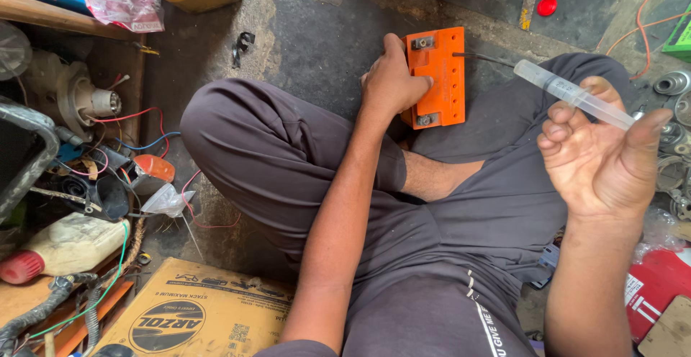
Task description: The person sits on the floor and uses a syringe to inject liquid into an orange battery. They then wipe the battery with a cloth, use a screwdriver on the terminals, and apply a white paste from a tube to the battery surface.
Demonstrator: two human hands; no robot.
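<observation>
Orange battery (436, 76) gripped by the outstretched left hand (391, 82); raised right hand (601, 157) pinches a clear syringe (572, 93).

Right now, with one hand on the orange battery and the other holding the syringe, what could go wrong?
1. The right hand holds the clear syringe loosely and tilted over the lap, so it may drip or slip onto the trousers.
2. The orange battery sits on uneven floor between the legs, steadied only by the left hand, so it could tip.
3. Both hands are bare, so any liquid from the battery's row of holes could reach skin.
</observation>
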